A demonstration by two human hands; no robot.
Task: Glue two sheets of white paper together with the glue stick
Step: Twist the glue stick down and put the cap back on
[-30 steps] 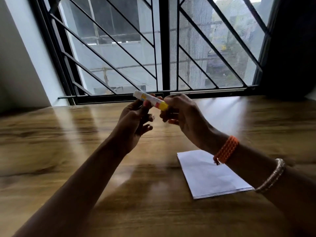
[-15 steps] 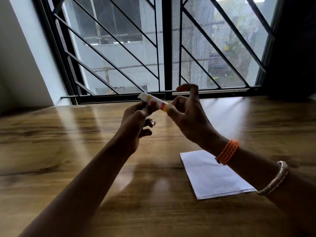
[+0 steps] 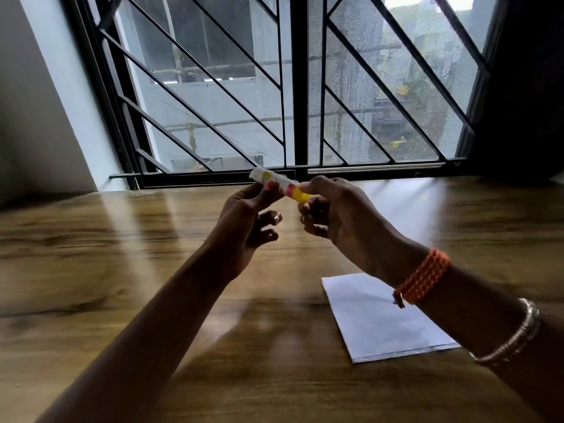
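Note:
A glue stick, white with yellow and red print, is held level above the wooden table, its white end pointing left toward the window. My left hand pinches its middle between thumb and fingers. My right hand grips its yellow right end with fingertips. White paper lies flat on the table below my right wrist, which hides part of it. I cannot tell how many sheets lie there.
A barred window runs along the table's far edge. A dark curtain hangs at the right. A white wall stands at the left. My right forearm wears an orange band and a silver bangle.
My right index finger, raised half a second ago, has come back down onto the stick's yellow end. Both hands and the glue stick stay in about the same place.

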